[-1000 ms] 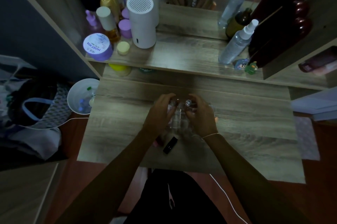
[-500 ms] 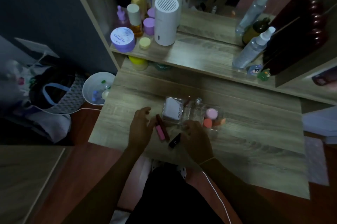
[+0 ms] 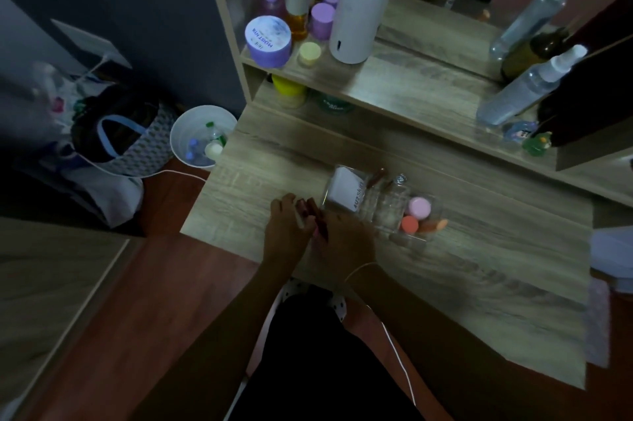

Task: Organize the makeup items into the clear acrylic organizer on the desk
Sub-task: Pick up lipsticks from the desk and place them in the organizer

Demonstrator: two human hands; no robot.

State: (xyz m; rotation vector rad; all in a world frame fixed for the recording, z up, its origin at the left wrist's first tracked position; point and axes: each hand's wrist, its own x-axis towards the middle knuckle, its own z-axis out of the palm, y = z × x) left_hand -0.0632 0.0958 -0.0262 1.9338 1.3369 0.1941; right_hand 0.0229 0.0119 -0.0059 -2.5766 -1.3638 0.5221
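The clear acrylic organizer stands on the wooden desk, just past my hands. Its left compartment holds a white compact, and its right one holds a pink sponge and an orange sponge. Thin tubes stand at its back. Dark red lip tubes lie between my hands at the organizer's left front corner. My left hand curls around them. My right hand presses against their near end, its fingers curled under and hidden.
A raised shelf behind carries a white cylinder, a purple jar, bottles and spray bottles. A white bin and a bag sit on the floor to the left. A white cable hangs off the front edge.
Both hands left the organizer and pulled back to the near-left. They have closed together on the lip tubes. The black lipstick is out of sight under my right hand. The view swung left.
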